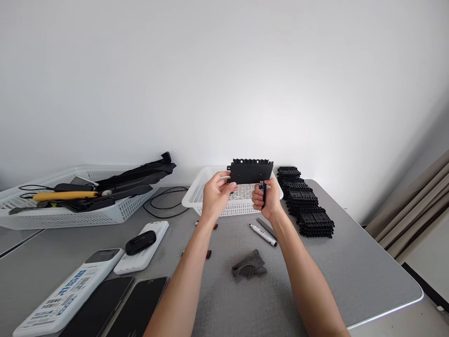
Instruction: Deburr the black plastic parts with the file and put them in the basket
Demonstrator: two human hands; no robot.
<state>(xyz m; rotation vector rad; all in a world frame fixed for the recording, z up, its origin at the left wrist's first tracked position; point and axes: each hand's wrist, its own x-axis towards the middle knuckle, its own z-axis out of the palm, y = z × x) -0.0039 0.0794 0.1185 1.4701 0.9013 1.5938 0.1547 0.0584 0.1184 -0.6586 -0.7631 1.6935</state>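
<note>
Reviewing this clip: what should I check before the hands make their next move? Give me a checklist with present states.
1. Left hand grips the black part at its left end: ok.
2. Right hand holds the small dark item: ok.
3. A hand free to pick up something else: not ok, both are occupied.
4. Right thumb touching the black part: cannot tell, they overlap in this view.
5. Marker lying on the table, out of both hands: ok.
6. Grey cloth apart from both hands: ok.
</note>
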